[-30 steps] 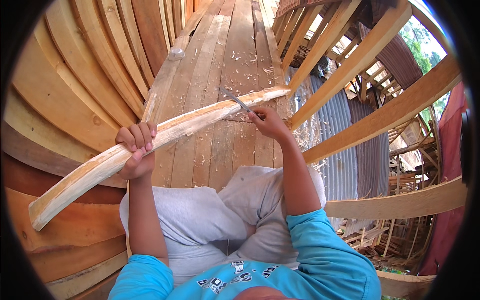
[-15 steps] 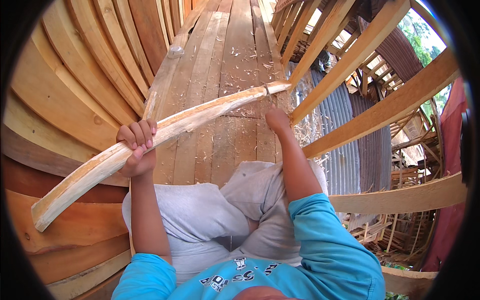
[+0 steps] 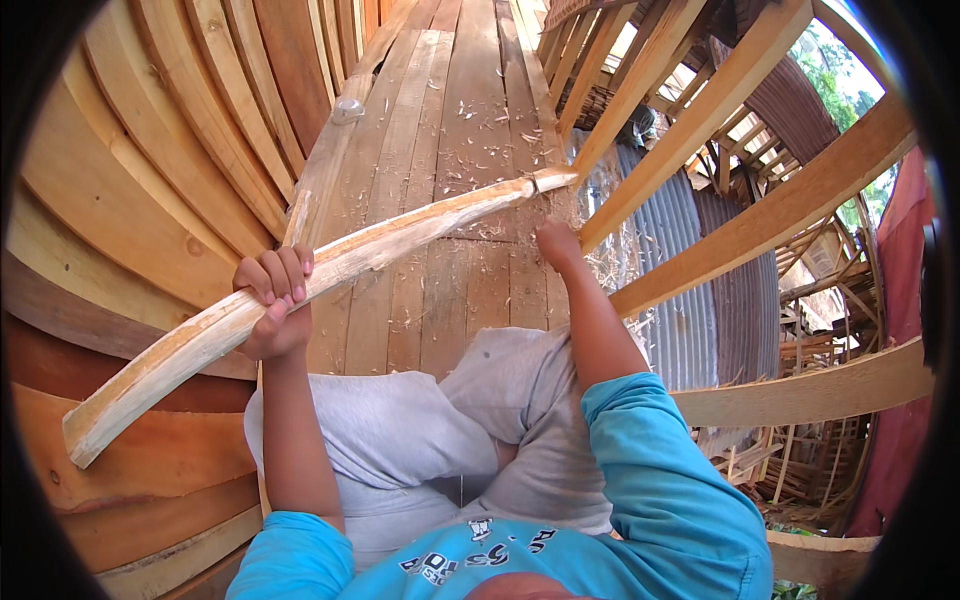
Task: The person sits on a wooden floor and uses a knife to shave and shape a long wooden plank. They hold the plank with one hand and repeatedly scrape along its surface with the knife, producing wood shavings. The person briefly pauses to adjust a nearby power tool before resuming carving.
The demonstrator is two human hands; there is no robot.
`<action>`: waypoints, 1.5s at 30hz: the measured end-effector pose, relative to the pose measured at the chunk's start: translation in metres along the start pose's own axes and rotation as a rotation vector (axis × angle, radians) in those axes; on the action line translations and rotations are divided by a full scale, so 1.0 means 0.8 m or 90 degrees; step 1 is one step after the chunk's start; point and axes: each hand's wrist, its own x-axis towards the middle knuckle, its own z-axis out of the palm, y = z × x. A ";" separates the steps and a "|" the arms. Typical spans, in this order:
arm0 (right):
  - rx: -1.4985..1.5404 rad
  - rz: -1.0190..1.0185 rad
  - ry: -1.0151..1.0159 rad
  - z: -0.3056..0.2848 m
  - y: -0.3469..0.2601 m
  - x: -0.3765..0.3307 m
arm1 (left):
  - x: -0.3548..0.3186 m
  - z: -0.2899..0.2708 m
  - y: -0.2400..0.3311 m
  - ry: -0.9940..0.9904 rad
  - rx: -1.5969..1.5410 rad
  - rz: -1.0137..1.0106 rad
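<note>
A long, slightly curved piece of pale wood (image 3: pixel 420 230) slants from the lower left up to the far right, its upper face yellowish and its near side whitish and rough. My left hand (image 3: pixel 276 300) is closed around it left of its middle, fingers over the top and thumb in front. Below the far right end is my right hand (image 3: pixel 558 246), a fist around the handle of a hand tool, which is mostly hidden. The tool's thin dark blade (image 3: pixel 536 184) meets the wood close to that end; its exact kind is unclear.
I sit with bent legs on a plank floor (image 3: pixel 400 200) scattered with shavings. Curved planks (image 3: pixel 120 200) rise on the left. Slanting wooden ribs (image 3: pixel 740 240) stand on the right, with corrugated metal sheets (image 3: pixel 690 290) beyond. A small clear container (image 3: pixel 347 111) lies on the far left floor.
My right hand and the tool have shifted only slightly at the wood's far end. The left hand keeps its grip, and the wood is almost unmoved.
</note>
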 end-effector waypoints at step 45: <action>0.180 -0.122 0.030 -0.040 -0.215 -0.114 | -0.015 -0.010 0.013 0.019 0.038 0.001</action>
